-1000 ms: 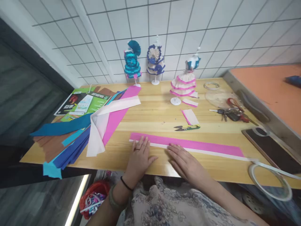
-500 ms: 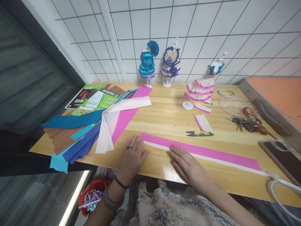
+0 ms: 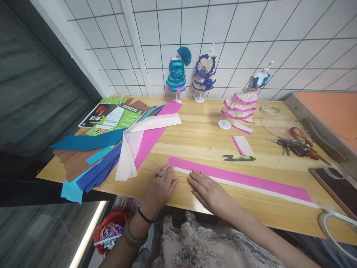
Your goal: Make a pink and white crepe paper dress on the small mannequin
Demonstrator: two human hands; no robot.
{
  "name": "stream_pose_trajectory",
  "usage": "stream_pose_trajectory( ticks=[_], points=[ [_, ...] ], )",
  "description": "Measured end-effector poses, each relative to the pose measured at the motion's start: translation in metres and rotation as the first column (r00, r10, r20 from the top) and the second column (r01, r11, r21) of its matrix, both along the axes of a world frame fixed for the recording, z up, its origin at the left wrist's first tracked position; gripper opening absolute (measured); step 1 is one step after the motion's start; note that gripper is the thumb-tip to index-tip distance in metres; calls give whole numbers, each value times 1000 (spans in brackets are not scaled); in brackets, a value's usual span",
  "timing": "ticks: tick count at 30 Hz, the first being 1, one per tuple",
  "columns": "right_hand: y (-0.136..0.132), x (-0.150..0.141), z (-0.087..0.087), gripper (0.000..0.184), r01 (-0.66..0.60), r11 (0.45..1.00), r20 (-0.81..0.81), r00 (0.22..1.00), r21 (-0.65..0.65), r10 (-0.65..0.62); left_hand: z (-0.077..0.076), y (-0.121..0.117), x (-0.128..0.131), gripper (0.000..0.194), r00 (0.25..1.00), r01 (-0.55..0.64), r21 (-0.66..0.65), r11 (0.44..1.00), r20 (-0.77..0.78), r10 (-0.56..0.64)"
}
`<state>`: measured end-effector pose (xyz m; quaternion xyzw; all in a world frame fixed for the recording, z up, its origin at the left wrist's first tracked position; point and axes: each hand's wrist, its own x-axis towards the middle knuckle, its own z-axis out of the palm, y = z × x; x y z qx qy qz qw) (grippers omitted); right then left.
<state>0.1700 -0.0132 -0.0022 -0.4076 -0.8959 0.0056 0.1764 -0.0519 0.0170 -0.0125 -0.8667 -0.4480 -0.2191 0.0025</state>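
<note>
A long pink paper strip [image 3: 245, 179] lies across the wooden table [image 3: 195, 137], with a white tape line [image 3: 267, 192] along its near edge. My left hand [image 3: 161, 184] lies flat, fingers spread, just left of the strip's left end. My right hand [image 3: 208, 188] lies flat with its fingertips on the tape line near that end. The tape runs right to a tape roll [image 3: 334, 232] at the table's near right corner.
A pile of blue, brown, white and pink paper sheets [image 3: 111, 152] and a green booklet [image 3: 111, 117] sit at left. Three paper-dress mannequins [image 3: 203, 72] stand at the back. Thread snips [image 3: 240, 158], keys [image 3: 292, 147], paper scraps [image 3: 243, 144] and a dark tablet [image 3: 337, 186] are at right.
My right hand has slid left along the tape line toward the strip's left end. My left hand stayed by that end. The camera has shifted a little.
</note>
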Motion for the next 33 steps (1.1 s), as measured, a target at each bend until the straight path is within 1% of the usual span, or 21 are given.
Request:
stream_pose_trajectory(
  ticks=[4,8,13,16,19,25,29,33],
  points=[
    [1,-1,4,33,-8,1000,-6,1000,-2,8,2,2,-3,32,1000,-20,-54,998,7,20],
    [2,-2,8,33,-4,1000,-30,1000,-10,4,5,3,-5,30,1000,-13,-96,995,-28,10],
    [5,-10,9,36,-20,1000,-30,999,-14,20,2,4,-7,33,999,-13,-75,997,-51,9],
    [3,-7,8,36,-12,1000,-36,999,-25,11,-2,5,-9,35,999,-1,-56,998,-40,-1],
    [-6,7,6,37,33,999,-20,999,-31,-33,-6,6,-10,37,1000,7,-33,999,-19,-8],
    [-38,55,-2,38,205,979,28,978,13,-205,-9,7,-10,40,1000,7,14,1000,-2,-7],
    [-55,86,-6,41,301,953,44,952,19,-302,-11,8,-9,39,1000,-8,28,1000,-9,8],
    [-64,112,-7,42,407,913,51,912,22,-408,-12,10,-11,38,1000,-9,33,999,-19,10]
  ],
)
